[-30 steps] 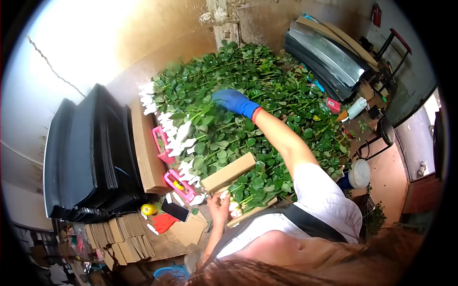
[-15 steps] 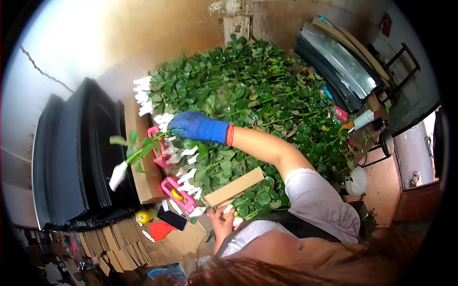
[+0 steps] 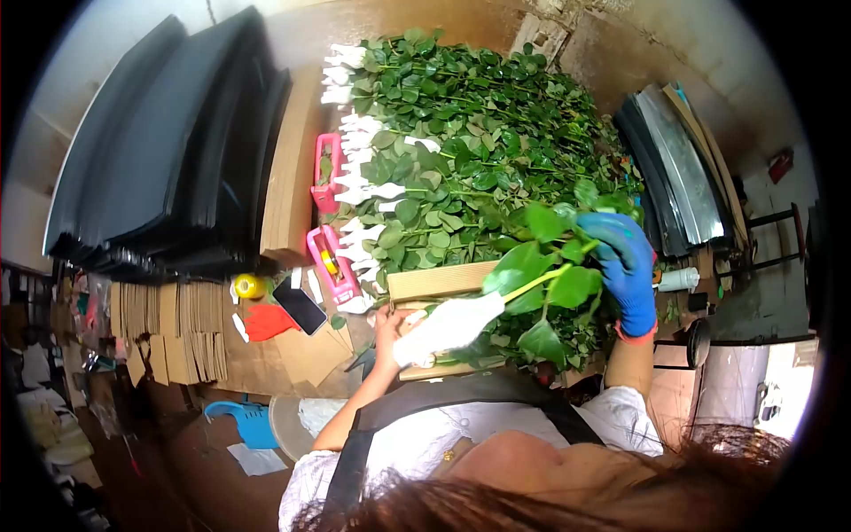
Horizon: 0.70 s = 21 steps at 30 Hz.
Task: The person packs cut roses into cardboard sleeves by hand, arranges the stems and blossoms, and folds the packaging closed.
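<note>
My right hand, in a blue glove, is closed on the green stem of a rose. The rose lies slanted across the foreground, its bud in a white sleeve pointing lower left. My bare left hand is at the left end of a corrugated cardboard wrap. Its fingers are bent around the edge there, partly hidden behind the sleeved bud. Beyond, a large pile of leafy roses covers the table, their white-sleeved buds toward the left.
Two pink tape dispensers stand left of the buds. Nearby lie a phone, red cloth and yellow tape roll. Black sheets and cardboard pieces stack at left. More sheets lean at right.
My right hand has swung from the buds at the left to the right side, now with a rose in front of me. My head view has turned; my left hand stays by the cardboard.
</note>
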Available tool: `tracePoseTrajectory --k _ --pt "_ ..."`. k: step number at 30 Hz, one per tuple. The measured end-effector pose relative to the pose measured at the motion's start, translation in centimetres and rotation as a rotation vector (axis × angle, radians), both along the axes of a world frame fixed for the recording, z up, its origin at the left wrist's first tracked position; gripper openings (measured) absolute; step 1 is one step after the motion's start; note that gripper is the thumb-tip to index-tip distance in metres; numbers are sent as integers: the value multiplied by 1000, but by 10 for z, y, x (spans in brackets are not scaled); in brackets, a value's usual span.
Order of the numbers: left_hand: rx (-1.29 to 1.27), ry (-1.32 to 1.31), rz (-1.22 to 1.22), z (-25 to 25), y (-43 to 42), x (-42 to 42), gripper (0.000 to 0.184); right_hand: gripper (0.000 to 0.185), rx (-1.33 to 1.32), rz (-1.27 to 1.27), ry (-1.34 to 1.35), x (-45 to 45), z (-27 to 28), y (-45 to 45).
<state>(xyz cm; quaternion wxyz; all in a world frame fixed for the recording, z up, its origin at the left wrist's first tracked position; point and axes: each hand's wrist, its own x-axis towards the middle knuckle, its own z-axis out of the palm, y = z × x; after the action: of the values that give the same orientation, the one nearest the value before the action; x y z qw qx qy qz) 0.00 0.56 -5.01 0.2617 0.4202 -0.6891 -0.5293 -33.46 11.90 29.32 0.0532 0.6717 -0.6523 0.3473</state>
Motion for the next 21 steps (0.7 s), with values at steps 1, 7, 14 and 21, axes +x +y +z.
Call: tracePoseTrajectory --k 1,7,14,21 --pt "38 -12 6 12 -1 0 32 24 -27 -24 -27 3 1 14" --pt "-110 -40 46 50 -1 -6 35 32 -148 -5 -95 23 9 63" --pt "-82 -46 33 49 -4 -5 37 34 -214 12 -142 41 6 88" --pt "-141 13 54 28 -5 -7 33 29 -165 4 -146 49 -2 98"
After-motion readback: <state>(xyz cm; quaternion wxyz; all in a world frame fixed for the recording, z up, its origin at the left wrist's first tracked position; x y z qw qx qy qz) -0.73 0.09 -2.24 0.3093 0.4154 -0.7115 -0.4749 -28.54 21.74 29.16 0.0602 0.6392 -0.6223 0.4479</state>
